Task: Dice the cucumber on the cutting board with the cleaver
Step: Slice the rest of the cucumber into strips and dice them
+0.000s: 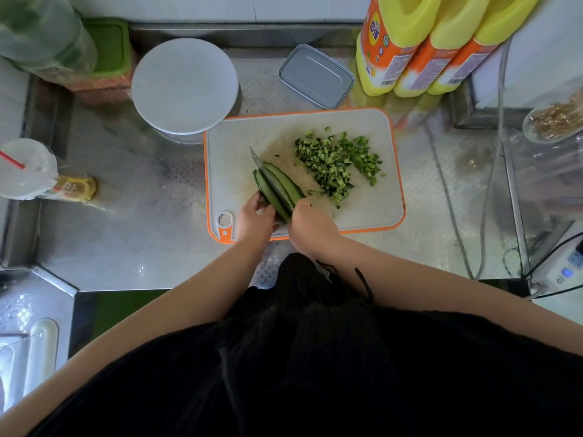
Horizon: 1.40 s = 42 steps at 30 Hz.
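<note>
- A dimpled stainless-steel counter (132, 216) with a raised rim fills the scene; white tiled wall runs along the far edge.
- A white plastic cutting board with an orange border (372, 212) lies at the centre of the counter, its hanging hole at the near left corner.
- Long dark-green cucumber strips (285, 181) lie side by side on the near left part of the board, slanting from far left to near right.
- The left hand (255, 217) curls its fingers over the near end of the strips and holds them down.
- The right hand (310, 219) grips the handle of the steel cleaver (268, 175); its blade stands lengthwise between the strips.
- A heap of diced green cucumber (337, 162) sits on the far right part of the board.
- A round white lid (184, 86) on a container stands just beyond the board's far left corner; a grey rectangular lidded box (315, 77) lies far centre.
- Three yellow jugs with orange labels (435, 48) stand at the far right.
- A clear lidded cup with a red straw (26, 168) stands at the left.
</note>
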Each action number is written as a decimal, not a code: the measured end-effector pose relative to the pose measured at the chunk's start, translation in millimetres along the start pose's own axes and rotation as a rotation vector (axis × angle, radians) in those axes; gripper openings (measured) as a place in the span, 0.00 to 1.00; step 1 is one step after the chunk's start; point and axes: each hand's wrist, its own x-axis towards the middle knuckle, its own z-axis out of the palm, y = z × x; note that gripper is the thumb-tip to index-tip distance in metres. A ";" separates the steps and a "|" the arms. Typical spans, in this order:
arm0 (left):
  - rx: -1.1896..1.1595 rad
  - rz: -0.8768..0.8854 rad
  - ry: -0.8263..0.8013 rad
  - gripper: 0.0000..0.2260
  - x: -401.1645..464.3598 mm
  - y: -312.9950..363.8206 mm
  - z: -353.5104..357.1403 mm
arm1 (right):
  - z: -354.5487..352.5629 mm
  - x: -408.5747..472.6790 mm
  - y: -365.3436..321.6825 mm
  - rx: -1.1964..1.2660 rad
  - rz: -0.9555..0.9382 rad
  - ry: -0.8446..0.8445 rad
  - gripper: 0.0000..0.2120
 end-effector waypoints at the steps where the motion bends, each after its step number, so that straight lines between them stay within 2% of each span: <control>1: -0.001 -0.004 0.006 0.12 0.4 -0.6 0.2 | -0.6 -0.7 -1.4 0.014 -0.007 -0.008 0.11; 3: -0.014 -0.014 0.009 0.11 1.5 -1.7 0.1 | 0.1 -2.7 -0.2 0.077 -0.031 -0.006 0.09; 7: -0.069 -0.042 0.043 0.18 2.9 -1.5 0.9 | 3.2 -10.0 12.1 0.199 -0.031 0.038 0.11; 14: -0.075 -0.051 0.087 0.20 8.2 0.8 4.5 | 5.3 -6.4 20.2 0.055 -0.088 0.126 0.10; 21: -0.035 -0.038 0.073 0.25 11.1 -0.7 2.4 | -2.5 -13.3 22.7 0.200 -0.122 0.262 0.12; 32: 0.134 0.016 0.096 0.29 2.0 5.4 6.5 | 4.8 -33.1 40.3 0.165 -0.171 0.191 0.12; 42: 0.144 0.001 0.077 0.29 2.4 6.9 7.5 | 6.2 -30.9 40.5 0.173 -0.169 0.175 0.11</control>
